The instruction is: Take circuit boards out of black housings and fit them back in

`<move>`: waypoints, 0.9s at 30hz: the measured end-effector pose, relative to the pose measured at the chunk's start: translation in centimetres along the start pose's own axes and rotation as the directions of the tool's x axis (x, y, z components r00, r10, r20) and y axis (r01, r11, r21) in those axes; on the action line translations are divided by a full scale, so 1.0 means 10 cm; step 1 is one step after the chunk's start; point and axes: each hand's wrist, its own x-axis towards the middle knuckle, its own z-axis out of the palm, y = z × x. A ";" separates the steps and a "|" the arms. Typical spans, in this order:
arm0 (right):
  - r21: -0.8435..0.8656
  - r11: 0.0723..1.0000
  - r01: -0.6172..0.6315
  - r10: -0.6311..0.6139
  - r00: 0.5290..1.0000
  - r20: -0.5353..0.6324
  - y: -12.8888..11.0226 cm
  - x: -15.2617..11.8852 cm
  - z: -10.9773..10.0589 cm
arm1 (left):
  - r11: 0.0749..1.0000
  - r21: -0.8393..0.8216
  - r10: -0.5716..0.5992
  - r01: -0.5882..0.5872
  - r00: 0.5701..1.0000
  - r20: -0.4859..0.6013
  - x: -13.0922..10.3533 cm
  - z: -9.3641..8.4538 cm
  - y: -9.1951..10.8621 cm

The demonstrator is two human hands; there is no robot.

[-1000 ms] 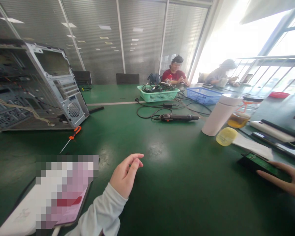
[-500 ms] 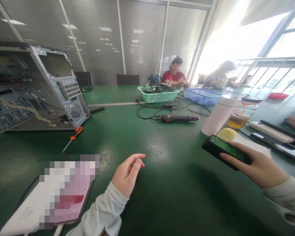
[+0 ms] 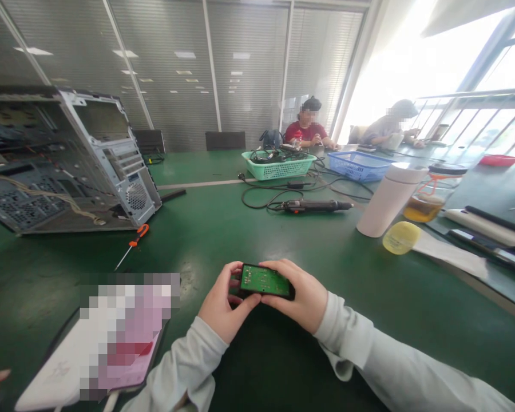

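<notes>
on the head cam i've got left hand (image 3: 224, 304) and right hand (image 3: 308, 294) fingers clamped on the green circuit board (image 3: 265, 279), front and centre. phone (image 3: 126, 373) crowds my left sleeve (image 3: 181, 359), orange-handled screwdriver (image 3: 133, 244) beyond; corded driver (image 3: 317, 206) and pale bottle (image 3: 388, 200) farther back.

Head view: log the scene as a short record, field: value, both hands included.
held item: green circuit board in a black housing, board face up
left hand: grips its left end
right hand: grips its right end
surface: green table
left side: open computer case; orange-handled screwdriver beside it
mid-table: black cylindrical tool
farther back: green basket with cables, left of blue basket
</notes>
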 end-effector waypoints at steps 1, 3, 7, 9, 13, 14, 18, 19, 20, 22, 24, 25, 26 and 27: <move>0.052 0.999 0.014 -0.013 1.000 -0.027 0.02 0.00 0.03 | 1.000 0.010 0.004 -0.003 0.999 -0.033 0.01 -0.01 -0.01; 0.163 0.987 0.007 0.007 0.996 -0.089 0.07 -0.02 0.04 | 1.000 0.031 0.001 0.001 0.998 -0.066 0.03 -0.02 -0.02; 0.375 0.924 -0.071 0.116 0.989 -0.097 0.08 -0.07 0.00 | 0.999 -0.037 -0.031 0.029 0.997 -0.074 0.05 -0.04 -0.04; 0.423 0.903 -0.068 0.120 0.988 -0.098 0.06 -0.08 0.00 | 0.999 -0.037 -0.007 0.005 0.998 -0.059 0.05 -0.04 -0.04; 0.537 0.828 -0.159 0.235 0.969 -0.075 0.02 -0.05 0.00 | 0.999 0.029 0.045 -0.044 0.999 -0.006 0.02 -0.05 0.00; 0.597 0.765 -0.242 0.316 0.948 -0.021 0.01 -0.04 0.00 | 0.999 0.026 0.041 -0.042 0.999 0.005 0.02 -0.05 0.00; 0.723 0.412 -0.555 0.524 0.793 0.310 -0.03 0.02 -0.07 | 0.999 -0.013 0.032 -0.031 0.995 0.098 0.02 -0.11 0.02; 0.719 0.358 -0.596 0.524 0.765 0.373 -0.05 0.02 -0.09 | 0.999 -0.027 0.048 -0.045 0.992 0.120 0.02 -0.13 0.02; 0.711 0.327 -0.623 0.515 0.748 0.419 -0.06 0.02 -0.11 | 0.997 -0.043 0.073 -0.067 0.988 0.137 0.03 -0.15 0.03; 0.674 0.229 -0.703 0.477 0.684 0.551 -0.09 0.02 -0.15 | 0.992 -0.065 0.115 -0.107 0.984 0.138 0.03 -0.17 0.05; 0.574 0.093 -0.814 0.377 0.562 0.736 -0.12 0.01 -0.16 | 0.994 -0.070 0.091 -0.085 0.992 0.089 0.03 -0.16 0.07; 0.509 0.032 -0.860 0.304 0.493 0.815 -0.12 0.00 -0.15 | 0.996 -0.075 0.052 -0.048 0.997 0.056 0.02 -0.16 0.07; 0.455 -0.013 -0.890 0.230 0.441 0.868 -0.12 -0.01 -0.14 | 0.996 -0.084 0.004 -0.001 1.000 0.026 0.02 -0.14 0.06; 0.430 -0.041 -0.902 0.168 0.418 0.893 -0.11 -0.02 -0.13 | 0.994 -0.097 -0.044 0.045 0.999 0.008 0.02 -0.13 0.05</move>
